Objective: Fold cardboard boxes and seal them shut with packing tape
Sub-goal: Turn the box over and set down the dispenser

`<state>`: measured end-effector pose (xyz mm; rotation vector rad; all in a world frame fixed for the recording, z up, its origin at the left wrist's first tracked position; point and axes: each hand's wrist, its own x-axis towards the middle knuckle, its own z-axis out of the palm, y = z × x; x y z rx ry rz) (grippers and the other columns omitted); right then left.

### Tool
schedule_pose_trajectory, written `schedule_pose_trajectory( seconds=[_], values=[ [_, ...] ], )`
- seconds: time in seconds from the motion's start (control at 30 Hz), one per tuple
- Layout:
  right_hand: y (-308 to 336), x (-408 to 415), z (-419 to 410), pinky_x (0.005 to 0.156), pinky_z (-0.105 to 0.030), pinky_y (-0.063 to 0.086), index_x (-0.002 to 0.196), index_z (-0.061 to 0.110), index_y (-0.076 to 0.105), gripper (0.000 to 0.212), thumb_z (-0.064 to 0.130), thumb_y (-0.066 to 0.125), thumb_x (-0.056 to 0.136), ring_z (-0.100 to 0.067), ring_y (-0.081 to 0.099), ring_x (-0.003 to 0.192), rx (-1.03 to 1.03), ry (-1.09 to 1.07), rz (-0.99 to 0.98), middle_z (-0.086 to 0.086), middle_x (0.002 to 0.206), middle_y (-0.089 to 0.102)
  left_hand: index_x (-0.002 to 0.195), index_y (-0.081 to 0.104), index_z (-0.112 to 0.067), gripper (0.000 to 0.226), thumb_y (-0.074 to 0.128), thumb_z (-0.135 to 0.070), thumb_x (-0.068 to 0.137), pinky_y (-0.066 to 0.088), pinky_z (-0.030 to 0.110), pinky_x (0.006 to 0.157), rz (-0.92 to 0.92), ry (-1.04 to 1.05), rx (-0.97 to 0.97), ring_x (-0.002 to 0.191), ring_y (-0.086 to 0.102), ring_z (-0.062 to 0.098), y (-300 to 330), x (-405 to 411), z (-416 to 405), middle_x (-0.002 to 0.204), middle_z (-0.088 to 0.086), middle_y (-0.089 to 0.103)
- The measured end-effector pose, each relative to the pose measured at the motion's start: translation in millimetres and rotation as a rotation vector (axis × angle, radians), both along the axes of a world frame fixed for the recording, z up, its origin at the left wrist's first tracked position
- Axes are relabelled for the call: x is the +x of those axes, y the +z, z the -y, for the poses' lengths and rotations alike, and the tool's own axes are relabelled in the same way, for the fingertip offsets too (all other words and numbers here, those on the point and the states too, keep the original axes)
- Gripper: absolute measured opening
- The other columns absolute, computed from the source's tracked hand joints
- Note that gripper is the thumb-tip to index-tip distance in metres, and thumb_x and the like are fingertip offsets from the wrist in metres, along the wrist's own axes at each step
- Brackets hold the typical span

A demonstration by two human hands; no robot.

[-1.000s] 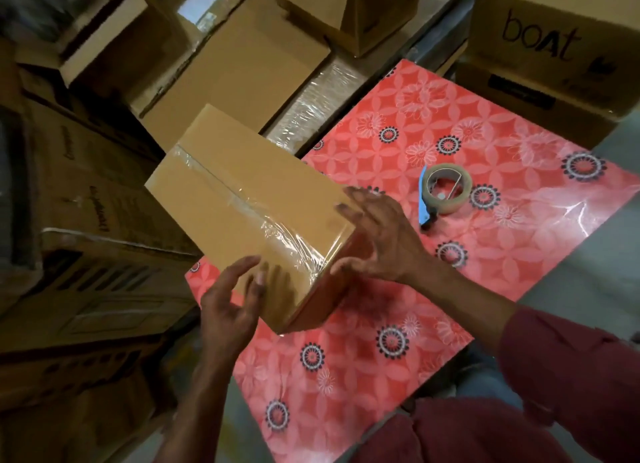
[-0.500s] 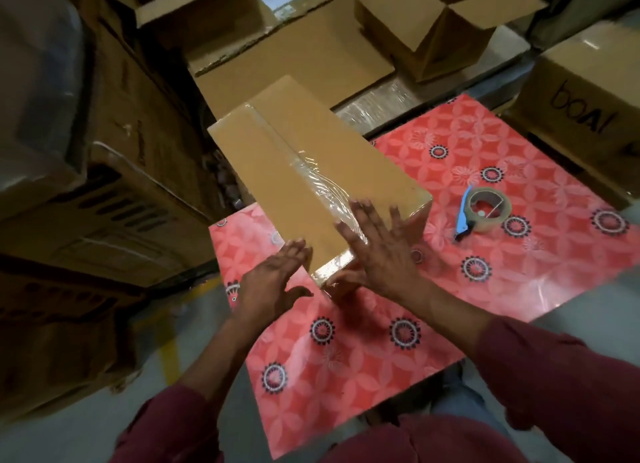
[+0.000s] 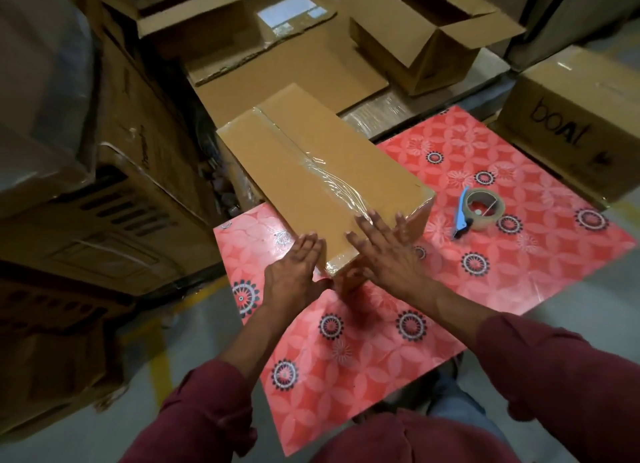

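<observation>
- While the sealed box (image 3: 322, 182) lies on the red flowered table cover (image 3: 519, 275), its long axis runs away from the person, angled up and to the left; the near end sits directly at the hands and the far end overhangs the cover's back edge.
- Left hand (image 3: 294, 272): fingers straight and together, laid flat against the near left corner of the box, holding nothing.
- Clear tape (image 3: 329, 178) runs along the centre seam and wraps over the near edge between the two hands.
- Right hand (image 3: 388, 258): fingers straight and spread, pressing on the box top at the near end, over the tape end. This hand reaches further onto the box.
- Judgement: the top seam appears closed; a push forward or a turn of the box is likely next.
- Tape roll (image 3: 481, 208) with blue cutter lies on the cover, right of the box and apart from it.
- Surroundings: stacked cartons (image 3: 104, 185) at left, an open carton (image 3: 429, 37) behind, a lettered carton (image 3: 571, 130) at right.
</observation>
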<state>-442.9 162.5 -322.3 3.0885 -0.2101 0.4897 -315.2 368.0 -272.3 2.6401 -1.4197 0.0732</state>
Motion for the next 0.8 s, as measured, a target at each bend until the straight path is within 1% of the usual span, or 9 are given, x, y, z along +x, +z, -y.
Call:
schedule_pose_trajectory(
  seconds=[0.07,0.17,0.23,0.3,0.43,0.57,0.7,0.73,0.8],
  values=[
    [0.4,-4.1,1.1,0.121,-0.07,0.011,0.158,0.026,0.037,0.098,0.045,0.08,0.073,-0.034,0.009,0.159,-0.035,0.013,-0.049,-0.014,0.17,0.021,0.149,0.058,-0.021,0.098,0.089,-0.065,0.066,0.063,0.035,0.079,-0.018,0.029,0.057,0.143,0.051,0.014,2.1,-0.4,1.2,0.155,-0.001,0.054],
    [5.8,-6.4,-3.8,0.121,-0.071,0.007,0.161,0.028,0.029,0.124,0.072,0.08,0.058,-0.036,0.001,0.159,-0.024,-0.009,-0.119,-0.014,0.171,0.015,0.162,0.034,-0.027,0.104,0.069,-0.078,0.079,0.057,0.04,0.097,-0.06,0.041,0.212,0.156,0.027,0.01,15.9,-2.7,8.8,0.17,-0.005,0.031],
    [7.4,-5.4,-9.5,0.12,-0.072,0.007,0.161,0.027,0.026,0.134,0.087,0.073,0.051,-0.037,-0.001,0.159,-0.003,-0.034,-0.121,-0.015,0.171,0.015,0.162,0.029,-0.026,0.109,0.066,-0.082,0.077,0.053,0.043,0.101,-0.055,0.046,0.287,0.158,0.024,0.013,28.4,-5.5,16.3,0.171,-0.003,0.028],
    [6.2,-5.2,-13.0,0.12,-0.072,0.006,0.161,0.027,0.025,0.139,0.093,0.07,0.048,-0.038,-0.001,0.158,0.014,-0.047,-0.116,-0.016,0.17,0.016,0.159,0.032,-0.019,0.108,0.068,-0.08,0.077,0.052,0.045,0.1,-0.039,0.065,0.337,0.155,0.032,0.021,37.7,-11.2,25.9,0.168,0.003,0.033],
    [5.5,-4.0,-16.4,0.12,-0.072,0.006,0.16,0.028,0.025,0.136,0.09,0.071,0.048,-0.038,-0.002,0.159,0.032,-0.074,-0.142,-0.014,0.17,0.016,0.136,0.054,-0.012,0.083,0.072,-0.071,0.08,0.053,0.039,0.083,0.056,0.108,0.369,0.126,0.061,0.03,45.5,-21.3,41.5,0.138,0.009,0.06],
    [4.7,-4.3,-18.7,0.12,-0.072,0.007,0.159,0.027,0.032,0.124,0.087,0.067,0.056,-0.037,0.005,0.158,0.059,-0.085,-0.095,-0.015,0.168,0.023,0.112,0.07,-0.016,0.061,0.081,-0.064,0.075,0.043,0.033,0.068,0.054,0.121,0.433,0.098,0.07,0.03,59.9,-21.1,54.4,0.107,0.006,0.069],
    [5.7,-3.2,-30.0,0.12,-0.071,0.008,0.155,0.025,0.041,0.109,0.097,0.033,0.073,-0.034,0.006,0.159,0.187,-0.14,-0.015,-0.014,0.167,0.026,0.107,0.071,-0.017,0.054,0.078,-0.063,0.078,0.044,0.031,0.066,0.059,0.121,0.469,0.094,0.071,0.031,62.9,-20.6,60.6,0.103,0.007,0.07],
    [4.3,-2.7,-31.9,0.12,-0.071,0.009,0.154,0.024,0.042,0.106,0.095,0.031,0.077,-0.034,0.007,0.159,0.204,-0.153,0.008,-0.014,0.167,0.027,0.105,0.071,-0.017,0.056,0.075,-0.067,0.08,0.042,0.031,0.066,0.069,0.114,0.459,0.094,0.071,0.031,61.7,-20.0,59.5,0.102,0.007,0.07],
    [-1.9,-2.8,-32.0,0.12,-0.071,0.013,0.155,0.023,0.042,0.096,0.086,0.039,0.082,-0.036,0.01,0.158,0.174,-0.155,0.029,-0.016,0.167,0.027,0.105,0.071,-0.016,0.063,0.067,-0.075,0.082,0.04,0.031,0.065,0.117,0.085,0.411,0.094,0.071,0.031,56.2,-18.5,54.9,0.103,0.007,0.07]
  ],
)
